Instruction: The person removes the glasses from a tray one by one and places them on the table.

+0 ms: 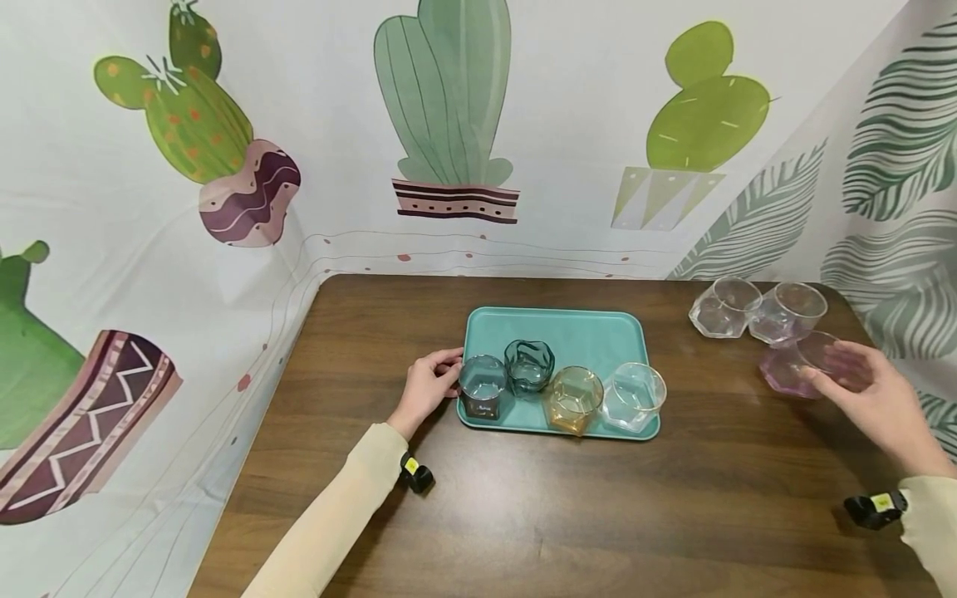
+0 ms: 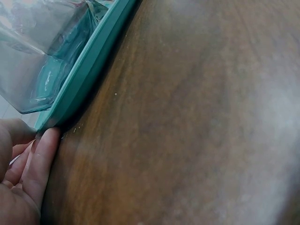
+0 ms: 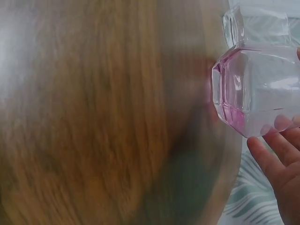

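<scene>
My left hand (image 1: pixel 432 389) pinches the left rim of a teal tray (image 1: pixel 557 325); in the left wrist view the fingers (image 2: pixel 43 157) meet the tray's corner. Near that hand, on the tray, stands a blue-grey glass (image 1: pixel 483 384). Along the tray follow a dark green wavy glass (image 1: pixel 529 370), an amber glass (image 1: pixel 574 399) and a clear glass (image 1: pixel 635 397). At the right, my right hand (image 1: pixel 871 394) holds a pink-tinted glass (image 1: pixel 785 372) with thumb and fingers round its sides. In the right wrist view its faceted pink base (image 3: pixel 229 93) faces the table; whether it touches is unclear.
Two clear glasses, one on the left (image 1: pixel 721 311) and one on the right (image 1: pixel 785 314), stand just behind the pink one at the table's back right. The brown wooden table (image 1: pixel 568 515) meets a cactus-printed cloth (image 1: pixel 568 124) at its back and sides.
</scene>
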`<control>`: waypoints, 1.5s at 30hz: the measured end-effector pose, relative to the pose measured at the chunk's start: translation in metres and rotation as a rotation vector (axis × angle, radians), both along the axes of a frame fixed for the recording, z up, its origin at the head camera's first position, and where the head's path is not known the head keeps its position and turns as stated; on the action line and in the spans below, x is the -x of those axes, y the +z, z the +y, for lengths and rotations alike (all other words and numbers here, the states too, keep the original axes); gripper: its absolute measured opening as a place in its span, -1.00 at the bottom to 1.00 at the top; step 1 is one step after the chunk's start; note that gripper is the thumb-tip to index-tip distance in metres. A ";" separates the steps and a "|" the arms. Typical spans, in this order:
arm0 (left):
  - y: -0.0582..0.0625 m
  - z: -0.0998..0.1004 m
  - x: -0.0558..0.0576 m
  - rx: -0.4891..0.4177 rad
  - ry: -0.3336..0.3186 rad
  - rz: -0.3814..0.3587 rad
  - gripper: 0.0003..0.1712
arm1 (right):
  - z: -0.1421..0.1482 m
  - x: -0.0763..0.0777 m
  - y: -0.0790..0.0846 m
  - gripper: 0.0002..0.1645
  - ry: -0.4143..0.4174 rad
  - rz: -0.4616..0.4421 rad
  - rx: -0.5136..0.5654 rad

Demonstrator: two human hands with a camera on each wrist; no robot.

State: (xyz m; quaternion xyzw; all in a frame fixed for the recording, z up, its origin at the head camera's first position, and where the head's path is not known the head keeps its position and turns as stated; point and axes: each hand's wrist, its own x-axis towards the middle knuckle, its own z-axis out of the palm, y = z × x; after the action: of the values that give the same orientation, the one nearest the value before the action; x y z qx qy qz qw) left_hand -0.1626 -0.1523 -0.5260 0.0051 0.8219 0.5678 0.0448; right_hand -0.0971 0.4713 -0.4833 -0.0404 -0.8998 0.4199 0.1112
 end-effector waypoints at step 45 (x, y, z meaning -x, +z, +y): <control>-0.001 0.001 0.001 -0.020 -0.002 0.038 -0.67 | -0.028 -0.011 0.027 -0.50 -0.327 0.373 -0.147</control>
State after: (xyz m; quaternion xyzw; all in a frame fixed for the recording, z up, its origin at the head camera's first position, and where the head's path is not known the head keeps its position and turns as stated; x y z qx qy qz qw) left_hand -0.1639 -0.1511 -0.5273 0.0174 0.8168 0.5759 0.0296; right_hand -0.0864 0.4429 -0.4566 -0.0989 -0.8734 0.3300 0.3442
